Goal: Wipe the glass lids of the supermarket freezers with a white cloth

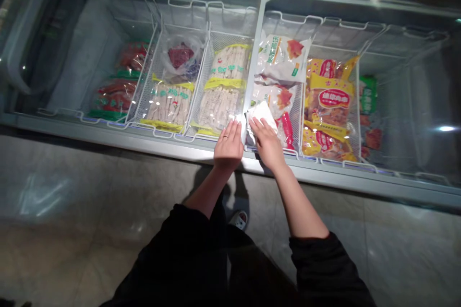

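Note:
My right hand [267,144] presses on a folded white cloth [262,111], its fingers laid over it against the freezer's glass top. Beside it, my left hand [229,146] rests on the glass and front edge with fingers extended, a ring on one of them. A narrow pale patch shows by its fingertips; I cannot tell whether that is cloth or glare. Between the hands runs the metal divider [256,53] of the glass lids. Under the glass near my left hand lie yellow-edged bags [221,105], and under the cloth white bags [284,55].
The chest freezer [173,146] spans the view, with wire baskets inside. Yellow bags [329,98] lie right of centre, and red-and-green bags [117,96] at the left. A rounded handle-like frame [39,29] stands at the far left. Shiny tiles [108,220] cover the floor.

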Available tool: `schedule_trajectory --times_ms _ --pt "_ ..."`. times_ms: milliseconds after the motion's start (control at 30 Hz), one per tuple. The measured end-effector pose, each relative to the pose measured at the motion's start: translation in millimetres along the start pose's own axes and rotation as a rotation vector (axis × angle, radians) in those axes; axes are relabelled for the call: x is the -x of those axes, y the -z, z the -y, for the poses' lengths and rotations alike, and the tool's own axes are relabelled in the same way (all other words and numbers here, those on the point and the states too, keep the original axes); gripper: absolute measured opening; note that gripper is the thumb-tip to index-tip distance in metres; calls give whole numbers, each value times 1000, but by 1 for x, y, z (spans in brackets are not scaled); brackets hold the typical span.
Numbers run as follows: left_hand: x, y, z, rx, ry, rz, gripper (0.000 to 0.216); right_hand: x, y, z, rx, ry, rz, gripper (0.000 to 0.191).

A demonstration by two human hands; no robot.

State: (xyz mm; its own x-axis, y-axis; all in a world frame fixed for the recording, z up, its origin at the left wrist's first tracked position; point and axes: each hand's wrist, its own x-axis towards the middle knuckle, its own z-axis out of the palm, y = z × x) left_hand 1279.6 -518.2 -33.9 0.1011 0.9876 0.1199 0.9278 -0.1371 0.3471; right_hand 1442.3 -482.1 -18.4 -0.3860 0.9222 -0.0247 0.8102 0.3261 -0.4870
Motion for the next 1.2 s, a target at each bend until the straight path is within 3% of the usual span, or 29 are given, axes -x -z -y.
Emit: schedule_trajectory --times_ms 133,267,400,533,633,733,900,1033,1133,1200 --pt "-3 8 -2 -16 27 77 59 19 5 -13 43 -77 -88 66" --pt "-19 23 -3 -34 -11 59 58 6 -2 -6 67 -191 -183 70" --pt "-56 29 0 -47 -34 32 60 3 -5 9 64 -34 -51 74" --pt "-103 25 3 -41 -149 72 57 25 3 2 71 90 61 75" --pt "-135 17 5 -24 -183 72 59 25 11 -10 85 43 38 81" --pt "-155 10 8 -18 -143 66 60 -1 10 -13 79 -69 -49 84" --pt "-159 3 10 -28 -141 41 60 -36 0 1 41 -104 -81 81" --pt "-158 5 10 -27 -145 71 60 -9 10 0 1 -21 48 84" --pt "-160 6 10 -22 -140 86 62 10 23 -13 27 -112 41 86" --pt "-161 6 10 -24 -139 95 61 5 29 -21 54 -215 -19 84"
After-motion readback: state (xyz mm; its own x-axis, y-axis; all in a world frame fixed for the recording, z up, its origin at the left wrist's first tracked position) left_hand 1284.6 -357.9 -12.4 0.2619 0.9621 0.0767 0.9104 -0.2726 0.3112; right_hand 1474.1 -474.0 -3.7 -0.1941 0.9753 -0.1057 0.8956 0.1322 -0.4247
